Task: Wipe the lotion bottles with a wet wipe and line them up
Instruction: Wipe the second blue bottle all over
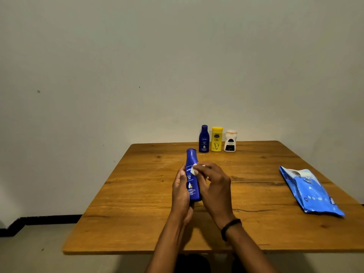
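Note:
My left hand (180,196) grips a tall blue lotion bottle (192,186) upright above the middle of the wooden table (137,203). Against the bottle's front label my right hand (213,188) pinches a small bunched white wet wipe (194,170). At the table's far edge three bottles stand side by side in a row: a dark blue bottle (204,139), a yellow bottle (216,139) and a white bottle (230,141) with a dark label.
A blue pack of wet wipes (311,192) lies flat near the table's right edge. A plain wall stands right behind the table. The floor drops away left of the table.

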